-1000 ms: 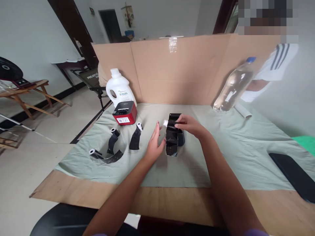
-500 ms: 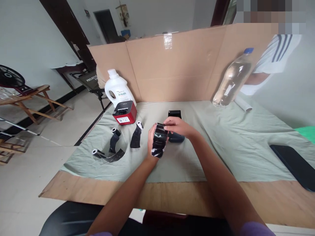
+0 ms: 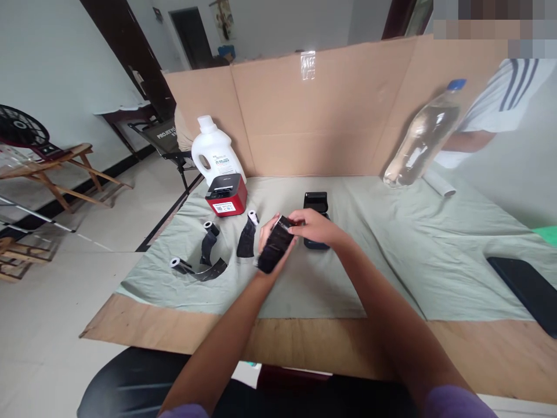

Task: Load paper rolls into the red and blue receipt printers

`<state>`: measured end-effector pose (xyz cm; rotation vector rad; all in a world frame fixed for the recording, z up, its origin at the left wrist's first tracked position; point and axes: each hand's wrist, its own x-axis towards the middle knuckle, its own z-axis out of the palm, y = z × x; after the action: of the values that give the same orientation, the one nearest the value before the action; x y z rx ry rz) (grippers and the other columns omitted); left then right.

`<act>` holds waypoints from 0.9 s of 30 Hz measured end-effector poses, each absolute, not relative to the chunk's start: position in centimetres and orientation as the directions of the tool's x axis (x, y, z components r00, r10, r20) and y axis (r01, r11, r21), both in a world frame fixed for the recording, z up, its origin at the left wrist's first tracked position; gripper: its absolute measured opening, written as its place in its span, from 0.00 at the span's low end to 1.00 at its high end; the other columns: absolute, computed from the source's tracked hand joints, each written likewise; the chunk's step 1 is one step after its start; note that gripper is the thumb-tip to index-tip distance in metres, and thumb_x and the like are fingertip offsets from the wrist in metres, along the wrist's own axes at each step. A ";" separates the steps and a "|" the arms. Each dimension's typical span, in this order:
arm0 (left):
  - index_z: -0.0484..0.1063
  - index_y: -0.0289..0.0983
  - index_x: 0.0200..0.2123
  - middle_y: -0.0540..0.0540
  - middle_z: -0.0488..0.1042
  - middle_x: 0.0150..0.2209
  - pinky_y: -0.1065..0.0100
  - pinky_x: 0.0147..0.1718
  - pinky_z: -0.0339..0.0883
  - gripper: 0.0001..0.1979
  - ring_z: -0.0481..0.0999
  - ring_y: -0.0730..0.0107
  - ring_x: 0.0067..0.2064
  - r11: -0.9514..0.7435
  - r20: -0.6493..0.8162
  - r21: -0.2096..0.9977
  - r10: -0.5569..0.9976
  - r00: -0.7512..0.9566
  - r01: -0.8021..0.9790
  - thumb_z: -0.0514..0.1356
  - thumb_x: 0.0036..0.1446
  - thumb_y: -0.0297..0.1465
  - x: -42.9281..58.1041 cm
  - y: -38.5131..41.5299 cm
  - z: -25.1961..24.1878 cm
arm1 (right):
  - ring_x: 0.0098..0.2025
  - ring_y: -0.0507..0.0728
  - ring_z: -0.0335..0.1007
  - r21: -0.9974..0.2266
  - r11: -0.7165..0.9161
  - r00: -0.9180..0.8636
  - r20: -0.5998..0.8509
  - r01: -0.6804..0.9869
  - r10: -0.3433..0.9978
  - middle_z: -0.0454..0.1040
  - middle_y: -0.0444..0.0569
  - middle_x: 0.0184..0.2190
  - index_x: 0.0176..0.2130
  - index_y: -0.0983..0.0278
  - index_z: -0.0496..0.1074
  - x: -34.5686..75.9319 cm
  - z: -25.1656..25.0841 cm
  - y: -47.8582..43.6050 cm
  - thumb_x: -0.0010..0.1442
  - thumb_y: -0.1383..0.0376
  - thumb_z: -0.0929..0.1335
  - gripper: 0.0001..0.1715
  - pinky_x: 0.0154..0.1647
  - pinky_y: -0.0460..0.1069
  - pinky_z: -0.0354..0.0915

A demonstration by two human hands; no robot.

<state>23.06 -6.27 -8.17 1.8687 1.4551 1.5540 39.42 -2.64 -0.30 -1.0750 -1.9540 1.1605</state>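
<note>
Item under inspection: one black paper strip (image 3: pixel 275 247), held above the cloth (image 3: pixel 313 299) on the tabletop (image 3: pixel 209 326), near its middle. The long axis runs aslant, upper end pointing away and to the right, lower end toward the person and to the left. A pale edge shows at the upper end.

Right hand (image 3: pixel 317 225): fingers clamped on the strip's upper end. Left hand (image 3: pixel 284 259): behind and beneath the strip; its fingers are partly covered, so whether they are closed cannot be told.

Markings: the red-and-black box (image 3: pixel 227 198) bears one white label with a square code, text too small to read. Print on the white jug (image 3: pixel 219 155) is likewise illegible. The chair (image 3: pixel 162 138) carries pale lettering beginning "PROJ", remainder uncertain.

Count on the cloth: three small rolls with white ends, each trailing a dark strip, left of the hands; one dark device (image 3: pixel 315 201) with raised lid, just beyond the right hand; one blue-capped bottle (image 3: pixel 424 139), leaning; one white tube (image 3: pixel 440 184), beside it.
</note>
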 end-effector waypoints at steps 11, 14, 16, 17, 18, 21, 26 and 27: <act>0.59 0.44 0.67 0.44 0.70 0.62 0.55 0.62 0.63 0.33 0.67 0.57 0.64 -0.635 0.484 0.593 0.772 0.411 0.495 0.63 0.61 0.42 24.1 -6.1 -9.3 | 0.43 0.58 0.73 -0.540 0.187 -0.208 0.021 0.821 0.978 0.80 0.50 0.43 0.43 0.65 0.77 46.9 -1.5 1.2 0.57 0.72 0.67 0.14 0.43 0.48 0.63; 0.59 0.45 0.67 0.45 0.70 0.62 0.56 0.62 0.63 0.33 0.67 0.58 0.63 -0.682 0.473 0.559 0.730 0.494 0.472 0.62 0.62 0.41 24.0 -6.0 -9.6 | 0.47 0.59 0.73 -0.497 0.220 -0.250 0.007 0.839 0.968 0.79 0.51 0.47 0.46 0.64 0.77 46.3 -2.5 2.0 0.58 0.72 0.66 0.17 0.48 0.48 0.64; 0.60 0.46 0.67 0.46 0.68 0.64 0.55 0.63 0.62 0.31 0.66 0.59 0.64 -0.717 0.478 0.524 0.695 0.538 0.461 0.62 0.62 0.39 24.0 -6.0 -9.6 | 0.51 0.60 0.72 -0.456 0.232 -0.258 0.004 0.859 0.966 0.78 0.53 0.49 0.48 0.64 0.77 45.9 -3.1 2.5 0.58 0.74 0.65 0.20 0.52 0.49 0.63; 0.60 0.46 0.67 0.47 0.67 0.65 0.55 0.64 0.61 0.30 0.66 0.59 0.64 -0.728 0.480 0.506 0.684 0.550 0.463 0.61 0.63 0.38 24.0 -6.0 -9.6 | 0.53 0.61 0.70 -0.429 0.228 -0.251 0.004 0.874 0.968 0.78 0.53 0.50 0.49 0.64 0.76 45.8 -3.3 2.6 0.58 0.74 0.65 0.21 0.54 0.50 0.63; 0.61 0.47 0.67 0.47 0.66 0.66 0.54 0.64 0.61 0.29 0.65 0.59 0.64 -0.733 0.479 0.490 0.678 0.557 0.472 0.61 0.63 0.36 24.0 -6.0 -9.5 | 0.54 0.62 0.69 -0.400 0.219 -0.236 0.007 0.890 0.972 0.77 0.54 0.51 0.50 0.64 0.76 45.7 -3.6 2.7 0.58 0.73 0.65 0.21 0.55 0.51 0.62; 0.63 0.47 0.65 0.48 0.64 0.67 0.53 0.63 0.62 0.28 0.64 0.58 0.64 -0.723 0.456 0.456 0.691 0.562 0.519 0.60 0.63 0.33 24.5 -6.2 -9.5 | 0.57 0.66 0.65 -0.324 0.177 -0.171 0.048 0.929 0.984 0.73 0.58 0.54 0.52 0.64 0.76 45.2 -4.3 2.7 0.58 0.72 0.66 0.23 0.57 0.55 0.61; 0.68 0.45 0.62 0.48 0.65 0.66 0.51 0.61 0.63 0.26 0.63 0.54 0.62 -0.701 0.430 0.417 0.713 0.555 0.578 0.62 0.61 0.31 25.2 -6.5 -9.2 | 0.54 0.67 0.64 -0.294 0.139 -0.120 0.081 0.946 0.989 0.70 0.61 0.52 0.49 0.65 0.76 44.2 -4.9 2.2 0.58 0.72 0.65 0.20 0.55 0.56 0.61; 0.68 0.45 0.62 0.47 0.66 0.65 0.51 0.61 0.63 0.26 0.62 0.54 0.62 -0.702 0.430 0.411 0.712 0.555 0.582 0.62 0.60 0.31 25.3 -6.5 -9.2 | 0.53 0.66 0.64 -0.303 0.133 -0.113 0.082 0.943 0.990 0.71 0.61 0.50 0.48 0.66 0.75 44.0 -5.0 2.1 0.58 0.72 0.65 0.18 0.55 0.56 0.61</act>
<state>25.27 -6.52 -9.15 2.5692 1.0858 0.8599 44.05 2.15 -4.95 -1.8924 -2.1494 0.2546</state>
